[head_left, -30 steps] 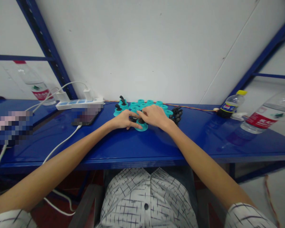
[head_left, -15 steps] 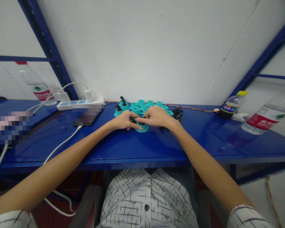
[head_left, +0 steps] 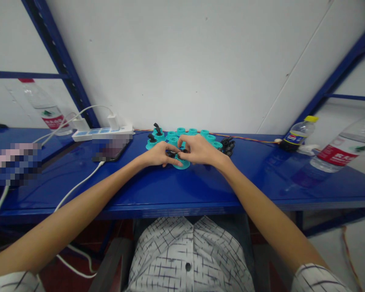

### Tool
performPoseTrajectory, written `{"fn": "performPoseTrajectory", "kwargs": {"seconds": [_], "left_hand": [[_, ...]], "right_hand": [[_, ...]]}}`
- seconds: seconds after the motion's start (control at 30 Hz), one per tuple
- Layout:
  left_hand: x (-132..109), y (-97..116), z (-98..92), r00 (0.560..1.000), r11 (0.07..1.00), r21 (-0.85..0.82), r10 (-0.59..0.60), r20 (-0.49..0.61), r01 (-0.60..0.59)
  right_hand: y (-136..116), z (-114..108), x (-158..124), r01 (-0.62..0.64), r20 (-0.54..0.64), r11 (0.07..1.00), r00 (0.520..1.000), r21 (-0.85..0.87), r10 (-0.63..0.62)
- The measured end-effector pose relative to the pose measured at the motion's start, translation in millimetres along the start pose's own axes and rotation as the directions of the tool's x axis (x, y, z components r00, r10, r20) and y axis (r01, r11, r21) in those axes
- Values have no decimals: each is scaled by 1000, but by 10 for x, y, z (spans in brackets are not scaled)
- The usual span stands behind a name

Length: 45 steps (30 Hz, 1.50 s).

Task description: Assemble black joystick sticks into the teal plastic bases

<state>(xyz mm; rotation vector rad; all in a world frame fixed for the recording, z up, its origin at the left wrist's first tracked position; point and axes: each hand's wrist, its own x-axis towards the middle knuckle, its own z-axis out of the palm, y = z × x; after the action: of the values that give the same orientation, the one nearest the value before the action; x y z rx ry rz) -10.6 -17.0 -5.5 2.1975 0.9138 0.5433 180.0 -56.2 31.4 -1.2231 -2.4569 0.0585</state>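
My left hand (head_left: 162, 155) has its thumb and fingers around a black part (head_left: 171, 154) at a teal cup-shaped piece (head_left: 182, 164) near the middle of the blue table. From the right, my right hand (head_left: 199, 149) curls over the same teal piece, its fingertips pinched at the black part on top. The fingers hide much of the black part. Two teal pieces with black parts standing in them (head_left: 152, 142) are just behind my left hand. Several more teal pieces (head_left: 181, 131) are grouped behind both hands. A pile of black parts (head_left: 228, 146) lies right of them.
A phone (head_left: 115, 148) on a white cable and a power strip (head_left: 103, 132) lie to the left. A water bottle (head_left: 53, 117) stands beyond them. On the right are a Pepsi bottle (head_left: 296, 136) and a large water bottle (head_left: 337, 150). A wall rises behind the table.
My right hand's fingers have shifted and curled, uncovering a little more of the black part and the teal piece. My left hand is nearly unmoved.
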Motion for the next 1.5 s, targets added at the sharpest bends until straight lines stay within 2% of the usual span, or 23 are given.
{"fn": "performPoseTrajectory", "kwargs": {"seconds": [0.2, 0.27, 0.4, 0.5, 0.77, 0.87, 0.97, 1.1, 1.23, 1.37, 1.5], "left_hand": [[1, -16, 3, 1000, 999, -40, 25, -2, -25], [0, -18, -3, 1000, 999, -43, 21, 6, -21], [0, -15, -12, 1000, 999, -29, 14, 13, -14], [5, -24, -10, 1000, 1000, -19, 13, 9, -13], [9, -26, 0, 1000, 1000, -16, -7, 6, 7], [13, -33, 0, 1000, 1000, -12, 7, 7, -7], [16, -49, -2, 1000, 1000, 7, 5, -1, -5], [17, -67, -1, 1000, 1000, 24, -11, 1, 11], [24, -80, 2, 1000, 1000, 11, -8, 2, 8], [25, -80, 1, 1000, 1000, -3, 21, 8, -21], [14, -49, -3, 1000, 999, -16, 30, 10, -30]], "right_hand": [[-67, 92, 29, -5, -37, 997, 999, -72, 2], [-53, 68, 25, 11, -23, 1000, 1000, -18, -11], [55, -21, 4, 71, 80, 986, 993, 152, -84], [112, -47, 10, 82, 105, 977, 989, 197, -104], [-25, 89, 113, -103, 13, 993, 995, 60, 102], [-34, 120, 121, -154, 13, 983, 988, 104, 154], [-5, 102, 109, -138, 59, 980, 990, 140, 131], [51, 84, 114, -96, 6, 994, 995, 57, 96], [69, 130, 147, -60, -32, 995, 998, 80, 63], [29, 164, 161, -122, -59, 988, 990, 95, 128], [9, 123, 131, -186, 16, 965, 982, 186, 187]]}}
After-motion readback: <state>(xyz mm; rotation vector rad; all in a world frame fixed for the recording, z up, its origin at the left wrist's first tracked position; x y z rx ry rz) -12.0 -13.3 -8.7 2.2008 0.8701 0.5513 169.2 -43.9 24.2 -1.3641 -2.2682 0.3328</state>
